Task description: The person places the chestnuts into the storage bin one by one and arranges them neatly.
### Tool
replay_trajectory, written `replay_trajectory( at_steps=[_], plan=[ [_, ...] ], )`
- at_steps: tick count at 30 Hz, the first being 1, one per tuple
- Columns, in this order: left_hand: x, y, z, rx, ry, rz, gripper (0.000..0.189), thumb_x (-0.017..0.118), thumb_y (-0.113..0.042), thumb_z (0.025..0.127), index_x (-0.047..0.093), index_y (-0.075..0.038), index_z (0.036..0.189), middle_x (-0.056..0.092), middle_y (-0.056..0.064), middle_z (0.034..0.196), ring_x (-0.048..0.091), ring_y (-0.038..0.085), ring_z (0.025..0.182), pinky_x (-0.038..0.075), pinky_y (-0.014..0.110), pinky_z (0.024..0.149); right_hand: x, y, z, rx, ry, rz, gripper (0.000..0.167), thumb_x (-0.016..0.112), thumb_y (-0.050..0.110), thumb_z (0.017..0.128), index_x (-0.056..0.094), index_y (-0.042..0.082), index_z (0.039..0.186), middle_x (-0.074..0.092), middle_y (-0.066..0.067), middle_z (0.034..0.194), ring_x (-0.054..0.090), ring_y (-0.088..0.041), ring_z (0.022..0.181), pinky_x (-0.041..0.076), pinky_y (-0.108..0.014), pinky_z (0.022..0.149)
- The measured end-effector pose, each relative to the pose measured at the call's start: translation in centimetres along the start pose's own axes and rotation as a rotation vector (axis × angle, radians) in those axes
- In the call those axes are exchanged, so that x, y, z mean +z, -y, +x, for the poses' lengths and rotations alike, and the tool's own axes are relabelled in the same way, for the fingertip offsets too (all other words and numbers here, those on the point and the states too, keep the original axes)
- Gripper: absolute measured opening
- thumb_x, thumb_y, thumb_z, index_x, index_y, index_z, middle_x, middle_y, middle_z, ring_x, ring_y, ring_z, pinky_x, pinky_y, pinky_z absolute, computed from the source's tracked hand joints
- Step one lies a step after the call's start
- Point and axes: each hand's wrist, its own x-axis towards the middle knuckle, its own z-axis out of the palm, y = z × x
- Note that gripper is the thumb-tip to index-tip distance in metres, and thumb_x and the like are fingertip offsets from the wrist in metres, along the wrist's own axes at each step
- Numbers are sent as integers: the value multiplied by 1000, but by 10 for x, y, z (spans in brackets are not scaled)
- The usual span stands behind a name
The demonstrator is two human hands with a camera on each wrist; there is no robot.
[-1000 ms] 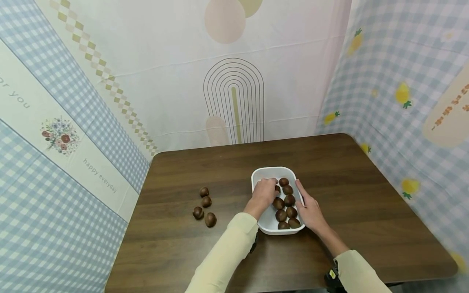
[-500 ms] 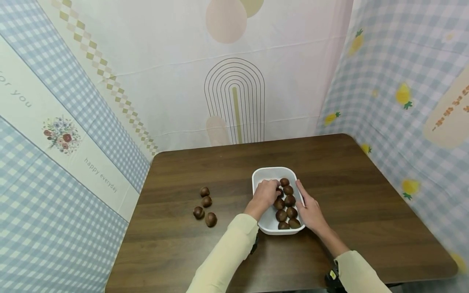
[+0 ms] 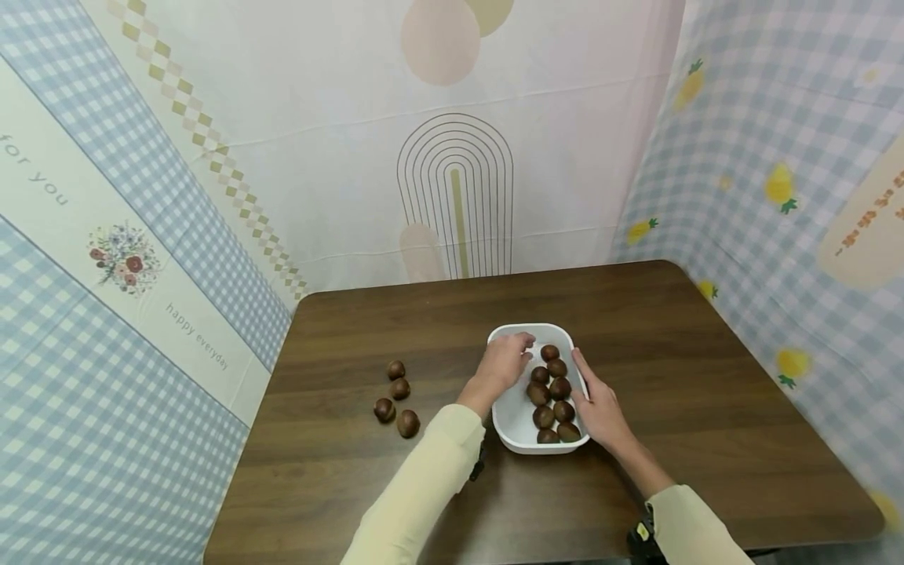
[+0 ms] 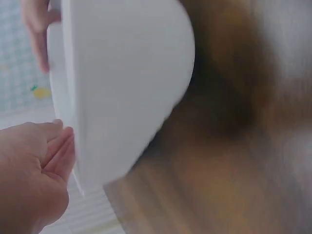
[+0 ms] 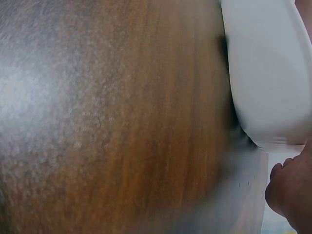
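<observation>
Steadying the white box (image 3: 540, 449) at its right wall, my right grip (image 3: 599, 404) is clamped on it, thumb inside the rim and fingers along the outside. My left grip (image 3: 503, 359) is over the far left part of the box, across its left rim, with thumb and fingers apart and nothing held between them; the left wrist view sets these fingertips right at the rim, but I cannot tell whether they touch it. In the box lie nine round brown pieces (image 3: 538, 392), gathered toward the right wall in two uneven lines, five on the right and four on the left. The left strip of the box's white floor shows bare beside them. The box stands on the dark wood counter (image 3: 318, 479), right of its middle. Well to the left of it, four loose brown pieces (image 3: 407, 424) lie on the wood in a small group: two near each other at the back, two nearer me. Pale yellow sleeves (image 3: 424, 479) cover my forearms, and a black band (image 3: 641, 534) shows by the right cuff. Behind the counter hangs a pale cloth (image 3: 339, 180) printed with arches; a blue checked cloth (image 3: 749, 259) with pineapples hangs on the right.
</observation>
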Motion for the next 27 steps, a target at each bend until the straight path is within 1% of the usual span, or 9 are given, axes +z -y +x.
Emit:
replay_trajectory(
  at_steps=[2, 5, 7, 14, 21, 22, 24, 26, 27],
  plan=[
    [-9, 8, 0, -2, -21, -33, 29, 71, -14, 104, 73, -11, 133, 77, -1, 125, 73, 15, 114, 55, 29, 100, 0, 0, 0, 6, 6, 7, 73, 53, -7, 97, 35, 8, 166, 35, -16, 168, 40, -41, 148, 32, -33, 118],
    [-21, 23, 0, -41, -49, -111, 30, 68, -14, 106, 72, -12, 136, 76, -1, 127, 73, 14, 114, 56, 30, 99, -1, 1, 0, 24, 24, 9, 74, 52, -6, 98, 32, 9, 167, 32, -17, 170, 37, -42, 150, 34, -52, 119],
    [-27, 34, -1, -62, -72, -156, 30, 67, -14, 107, 72, -10, 136, 76, 1, 127, 73, 16, 113, 56, 31, 99, -2, 0, 0, 34, 30, 10, 74, 52, -5, 98, 32, 10, 168, 31, -17, 170, 36, -44, 150, 34, -60, 117],
    [-43, 71, -11, -114, -156, -208, 29, 65, -13, 108, 71, -9, 136, 76, 3, 127, 72, 21, 116, 54, 42, 104, -3, -3, 0, 10, 13, -12, 74, 52, -5, 97, 33, 8, 167, 35, -21, 167, 40, -48, 147, 37, -62, 115],
    [-57, 103, -32, -187, -120, -199, 41, 65, -18, 108, 62, -12, 148, 68, 3, 143, 66, 26, 128, 47, 48, 113, -2, -4, -1, 16, 24, 0, 74, 52, -4, 98, 32, 10, 167, 34, -20, 168, 40, -47, 146, 38, -64, 113],
    [-60, 108, -35, -192, -113, -194, 42, 65, -19, 108, 61, -13, 150, 68, 3, 144, 68, 27, 122, 47, 49, 113, -1, -4, -1, 16, 24, -1, 74, 52, -5, 98, 32, 10, 168, 33, -21, 168, 40, -47, 146, 39, -64, 113],
    [-65, 118, -42, -204, -98, -185, 45, 66, -20, 108, 59, -14, 152, 73, 8, 132, 71, 29, 105, 49, 50, 109, -1, -3, 0, 15, 26, 0, 74, 52, -4, 98, 32, 10, 168, 33, -20, 168, 40, -47, 147, 39, -64, 112],
    [-70, 129, -49, -216, -97, -181, 47, 66, -20, 108, 58, -13, 153, 74, 12, 126, 67, 28, 90, 51, 51, 104, -1, -2, 0, 8, 23, -4, 74, 52, -5, 98, 32, 9, 167, 34, -21, 167, 40, -47, 146, 39, -64, 113],
    [-72, 134, -52, -223, -97, -177, 47, 67, -19, 107, 57, -13, 153, 75, 14, 118, 64, 28, 83, 52, 51, 101, -1, -2, 0, 8, 23, -4, 74, 52, -5, 98, 33, 9, 167, 34, -21, 168, 41, -47, 146, 38, -64, 113]
  ],
)
